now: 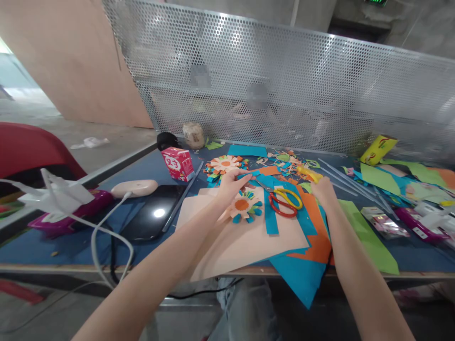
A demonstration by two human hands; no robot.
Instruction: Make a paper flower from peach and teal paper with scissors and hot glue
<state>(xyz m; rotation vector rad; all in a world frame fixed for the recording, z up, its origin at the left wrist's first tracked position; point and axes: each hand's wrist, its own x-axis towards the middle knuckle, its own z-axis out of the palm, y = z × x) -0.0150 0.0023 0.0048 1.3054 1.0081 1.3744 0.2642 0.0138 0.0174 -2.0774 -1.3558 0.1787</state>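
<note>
My left hand (232, 183) pinches a small blue paper strip (246, 176) just above a paper flower (243, 206) with an orange centre and blue and peach petals, which lies on a peach sheet (234, 241). My right hand (323, 187) is closed round a yellow glue stick (308, 173) that points left. Scissors (285, 201) with red and yellow handles lie between my hands on blue paper. A second finished flower (224, 164) lies farther back.
Blue (302, 279), orange (314, 239) and green (366, 234) sheets overlap at the table's front edge. A red carton (177, 163), a dark tablet (152, 215), a white cable (103, 237) and a pink device (64, 213) sit left. Paper scraps and packets crowd the right. A perforated metal screen (284, 85) stands behind.
</note>
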